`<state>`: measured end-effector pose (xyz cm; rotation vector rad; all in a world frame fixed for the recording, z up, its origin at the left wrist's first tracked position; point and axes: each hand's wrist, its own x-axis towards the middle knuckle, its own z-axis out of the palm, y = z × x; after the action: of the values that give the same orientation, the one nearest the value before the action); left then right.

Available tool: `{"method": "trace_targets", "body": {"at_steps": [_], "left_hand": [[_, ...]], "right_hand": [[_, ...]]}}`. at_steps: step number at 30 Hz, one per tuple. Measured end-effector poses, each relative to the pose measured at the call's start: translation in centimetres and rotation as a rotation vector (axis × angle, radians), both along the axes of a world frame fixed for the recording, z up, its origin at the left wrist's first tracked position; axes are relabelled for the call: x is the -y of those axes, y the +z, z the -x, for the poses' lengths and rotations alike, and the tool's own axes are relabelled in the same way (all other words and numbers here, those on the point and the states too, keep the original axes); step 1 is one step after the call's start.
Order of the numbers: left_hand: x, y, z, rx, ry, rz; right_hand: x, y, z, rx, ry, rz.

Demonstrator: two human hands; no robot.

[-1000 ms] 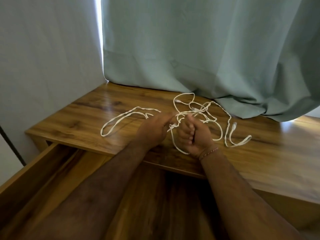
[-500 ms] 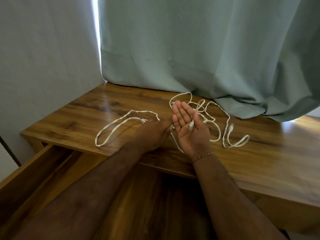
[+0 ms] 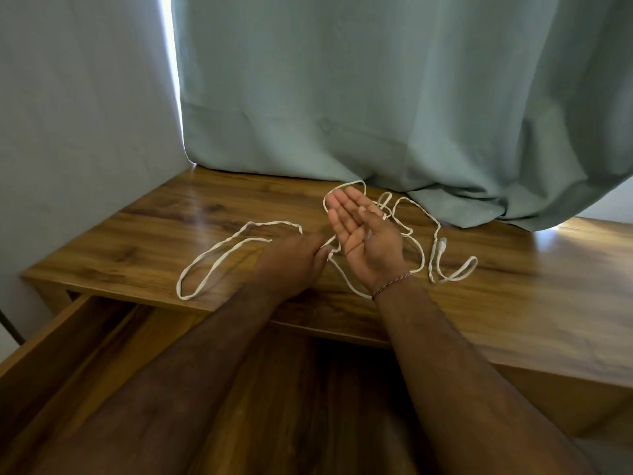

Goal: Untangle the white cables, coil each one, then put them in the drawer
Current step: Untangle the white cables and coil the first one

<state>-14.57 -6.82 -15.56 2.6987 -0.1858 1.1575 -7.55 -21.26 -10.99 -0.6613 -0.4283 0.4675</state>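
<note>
The white cables (image 3: 342, 241) lay tangled on the wooden desk (image 3: 137, 248), looping out to either side of both hands. The right hand (image 3: 363, 238) was held palm-up, fingers straight, over the tangle; the left hand (image 3: 294, 262) rested knuckles-up, its fingertips pinching a strand. The drawer (image 3: 61, 344) stood open below.

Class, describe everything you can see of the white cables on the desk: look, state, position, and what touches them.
The white cables are thin, twisted-looking cords lying loose and tangled on the wooden desk, not coiled. One long loop stretches left toward the desk edge; other loops lie right, near the green curtain, with a small white plug end showing. The left hand pinches a strand at the middle. The right hand is held open, palm up, above the tangle. The drawer stands open below.
</note>
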Motion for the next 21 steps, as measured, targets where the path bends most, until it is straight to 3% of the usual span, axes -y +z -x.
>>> {"method": "trace_targets", "body": {"at_steps": [2, 4, 7, 9, 11, 13, 18, 21], "left_hand": [[-0.2, 0.1, -0.2, 0.022, 0.027, -0.041], [-0.3, 0.3, -0.3, -0.013, 0.045, -0.067], [-0.3, 0.1, -0.7, -0.048, -0.035, -0.062], [-0.1, 0.0, -0.7, -0.026, -0.111, -0.042], [-0.1, 0.1, -0.6, 0.026, -0.112, -0.010], [-0.2, 0.3, -0.4, 0.087, -0.071, 0.015], [-0.6, 0.6, 0.2, 0.151, 0.074, 0.044], [-0.9, 0.8, 0.4, 0.181, 0.113, 0.063]], "right_hand": [[-0.4, -0.4, -0.5, 0.044, -0.116, 0.029], [-0.4, -0.8, -0.9, 0.167, -0.294, 0.188], [0.2, -2.1, -1.1, 0.566, -0.768, 0.724], [0.7, -3.1, -0.8, 0.877, -0.945, 0.998], [0.8, -3.5, -0.3, 1.169, -0.988, 1.106], [0.3, -3.4, 0.3, 1.341, -1.025, 1.134], [0.9, -4.0, 0.6, 1.426, -1.128, 1.266], [1.7, -4.0, 0.8, 1.360, -1.147, 1.169]]}}
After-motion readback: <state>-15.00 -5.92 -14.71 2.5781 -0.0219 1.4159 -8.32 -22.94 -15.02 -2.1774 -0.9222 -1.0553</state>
